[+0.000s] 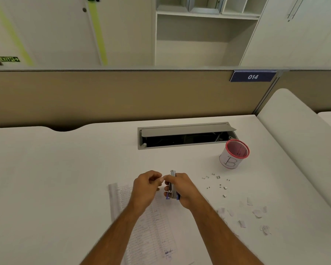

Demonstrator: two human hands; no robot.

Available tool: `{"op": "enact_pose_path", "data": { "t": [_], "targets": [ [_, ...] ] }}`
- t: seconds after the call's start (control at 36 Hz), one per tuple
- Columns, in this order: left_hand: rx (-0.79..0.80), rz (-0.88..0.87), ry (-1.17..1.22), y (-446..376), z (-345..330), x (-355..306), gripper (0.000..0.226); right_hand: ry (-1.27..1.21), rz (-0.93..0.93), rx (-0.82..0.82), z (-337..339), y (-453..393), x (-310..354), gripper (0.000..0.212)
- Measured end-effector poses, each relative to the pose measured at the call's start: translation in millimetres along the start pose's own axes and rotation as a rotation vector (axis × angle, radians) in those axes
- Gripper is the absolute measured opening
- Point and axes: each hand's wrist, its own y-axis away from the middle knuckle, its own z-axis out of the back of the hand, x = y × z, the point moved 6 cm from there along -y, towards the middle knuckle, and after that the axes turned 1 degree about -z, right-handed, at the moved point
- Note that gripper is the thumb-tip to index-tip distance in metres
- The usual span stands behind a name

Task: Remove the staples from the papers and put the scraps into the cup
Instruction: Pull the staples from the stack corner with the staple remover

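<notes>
Right now the right hand [182, 190] grips a stapler [172, 186] upright, fingers curled round it, above the papers [151, 232] lying at the near edge of the desk [65, 169]. Just beside it, the left hand [146, 186] has fingertips pinched together at the stapler's upper end; what they pinch is too small to tell. Loose staples [218, 183] and torn paper scraps [256, 213] lie toward the desk's right edge. Beyond them stands the cup [232, 155], marked B, near the open cable tray [185, 135].

Both forearms bare, stretched forward, hands close together.
Left hand [146, 185] with fingers curled, fingertips pinched; right hand [182, 189] closed in a firm grip.
</notes>
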Motion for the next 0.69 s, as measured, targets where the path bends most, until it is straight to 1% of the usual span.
{"op": "enact_pose_path", "data": {
  "t": [0.14, 0.22, 0.33, 0.39, 0.44, 0.5, 0.56, 0.64, 0.69],
  "targets": [
    [-0.035, 0.076, 0.051, -4, -1, 7, 0.007, -0.038, -0.008, 0.019, -1, -2, -6, 0.024],
    [-0.029, 0.11, 0.096, -5, -2, 10, 0.009, -0.044, -0.007, 0.025, -1, -3, -7, 0.025],
    [-0.03, 0.136, 0.087, -6, -3, 11, 0.012, -0.042, -0.017, 0.049, -2, -6, -8, 0.022],
    [-0.04, 0.147, 0.094, -7, -2, 10, 0.013, -0.007, -0.031, 0.035, -2, -9, -6, 0.026],
    [-0.047, 0.154, 0.098, -8, -1, 9, 0.013, 0.108, -0.03, -0.021, 1, -14, -3, 0.03],
    [-0.051, 0.151, 0.098, -11, -1, 6, 0.012, 0.225, 0.002, -0.092, 6, -21, 4, 0.028],
    [-0.057, 0.142, 0.099, -15, -2, 0, 0.011, 0.368, 0.072, -0.156, 12, -28, 14, 0.03],
    [-0.062, 0.138, 0.105, -23, -6, -8, 0.011, 0.638, 0.199, -0.239, 16, -39, 30, 0.039],
    [-0.064, 0.142, 0.114, -28, -10, -12, 0.01, 0.837, 0.25, -0.3, 19, -48, 40, 0.045]
  ]
}}
